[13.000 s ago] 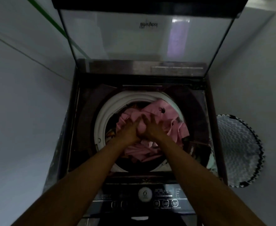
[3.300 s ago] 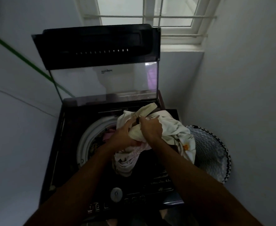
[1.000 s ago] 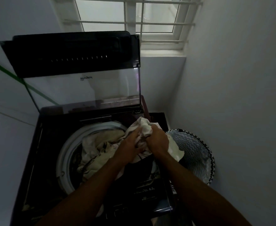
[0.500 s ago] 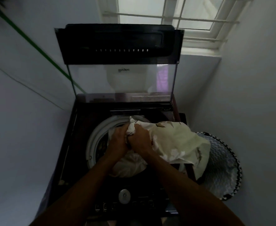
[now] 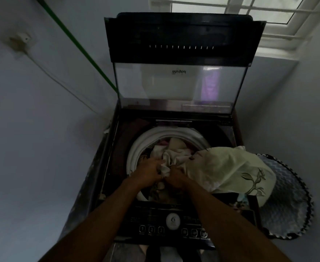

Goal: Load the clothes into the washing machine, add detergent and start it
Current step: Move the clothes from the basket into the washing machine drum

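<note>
Loading was under way: left hand [image 5: 149, 172] and right hand [image 5: 175, 179] each pinched the cream sheet [image 5: 225, 167], half in the drum [image 5: 136, 148], trailing toward three o'clock. Next, I judged: stuff the remainder in.

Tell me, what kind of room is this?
Probably a small laundry corner in a home. A top-loading washing machine stands with its lid up, a laundry basket sits beside it on the floor, and both hands push a pale cloth into the drum.
</note>
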Motion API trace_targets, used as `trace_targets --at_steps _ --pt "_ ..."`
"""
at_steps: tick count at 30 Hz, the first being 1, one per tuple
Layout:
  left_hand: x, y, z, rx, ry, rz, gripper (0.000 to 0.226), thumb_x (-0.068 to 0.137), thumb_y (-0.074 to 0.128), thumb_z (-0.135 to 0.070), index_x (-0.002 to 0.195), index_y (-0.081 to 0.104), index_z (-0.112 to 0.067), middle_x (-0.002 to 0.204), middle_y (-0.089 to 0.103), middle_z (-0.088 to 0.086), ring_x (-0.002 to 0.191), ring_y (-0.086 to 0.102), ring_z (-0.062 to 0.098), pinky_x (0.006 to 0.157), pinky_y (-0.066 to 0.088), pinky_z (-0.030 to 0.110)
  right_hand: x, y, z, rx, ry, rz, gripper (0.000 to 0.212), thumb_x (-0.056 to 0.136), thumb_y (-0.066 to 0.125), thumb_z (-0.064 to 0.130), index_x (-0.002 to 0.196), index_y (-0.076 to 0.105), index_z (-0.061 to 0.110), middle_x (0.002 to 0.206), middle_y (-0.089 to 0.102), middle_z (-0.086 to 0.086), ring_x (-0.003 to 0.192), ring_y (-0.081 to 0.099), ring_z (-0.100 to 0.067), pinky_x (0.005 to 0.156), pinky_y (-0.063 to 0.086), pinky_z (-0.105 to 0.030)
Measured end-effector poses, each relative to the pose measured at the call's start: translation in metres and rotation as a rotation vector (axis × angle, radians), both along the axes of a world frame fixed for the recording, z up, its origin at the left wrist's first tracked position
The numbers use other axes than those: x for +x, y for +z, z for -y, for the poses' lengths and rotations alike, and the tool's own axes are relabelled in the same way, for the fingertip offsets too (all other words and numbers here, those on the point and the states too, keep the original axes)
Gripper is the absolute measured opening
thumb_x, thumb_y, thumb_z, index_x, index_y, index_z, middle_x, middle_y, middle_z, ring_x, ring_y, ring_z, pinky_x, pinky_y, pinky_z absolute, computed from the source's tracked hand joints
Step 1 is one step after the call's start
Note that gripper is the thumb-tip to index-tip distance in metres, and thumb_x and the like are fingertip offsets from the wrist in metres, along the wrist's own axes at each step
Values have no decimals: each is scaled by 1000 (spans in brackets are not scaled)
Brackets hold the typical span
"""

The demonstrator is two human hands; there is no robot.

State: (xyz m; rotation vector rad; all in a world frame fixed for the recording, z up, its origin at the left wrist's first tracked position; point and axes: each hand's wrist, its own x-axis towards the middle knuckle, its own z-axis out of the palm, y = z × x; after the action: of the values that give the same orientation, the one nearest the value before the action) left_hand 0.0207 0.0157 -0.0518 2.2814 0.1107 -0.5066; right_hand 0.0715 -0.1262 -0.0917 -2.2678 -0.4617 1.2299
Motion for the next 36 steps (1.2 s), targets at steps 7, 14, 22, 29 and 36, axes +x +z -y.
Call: trace_targets --at_steps 7,14,22,29,36 --pt "8 4 21 -105 45 36 23 90 61 -18 109 70 -8 111 69 8 100 64 22 88 53 40 12 25 16 -7 -69 -16 47 96 53 9 140 43 -2 142 47 -25 129 47 -36 101 40 -39" --pt "42 20 65 -50 57 118 35 99 48 -17 133 57 -19 134 57 2 124 52 19 103 42 27 37 50 48 105 -209 148 33 99 45 0 129 48 -14 122 55 -23 112 59 -19 84 34 -9" --pt "62 24 120 -68 -53 256 54 85 65 -19 138 50 -17 136 53 8 126 49 22 107 40 40 65 80 122 99 -642 655 31 70 68 17 100 67 6 104 56 -12 95 54 -27 84 41 -35" --pt "75 18 211 -124 2 197 63 89 68 -30 145 40 -22 152 39 3 141 32 12 108 12 7 65 58 196 -345 -1042 555 91 60 53 70 139 39 26 146 38 -16 133 35 -41 106 29 -58" --pt "82 11 241 -50 -188 136 102 76 81 -29 154 15 -24 154 28 1 140 30 17 110 26 17 62 46 215 -48 -1138 165 85 74 52 75 136 41 18 132 54 -16 119 54 -36 97 43 -43"
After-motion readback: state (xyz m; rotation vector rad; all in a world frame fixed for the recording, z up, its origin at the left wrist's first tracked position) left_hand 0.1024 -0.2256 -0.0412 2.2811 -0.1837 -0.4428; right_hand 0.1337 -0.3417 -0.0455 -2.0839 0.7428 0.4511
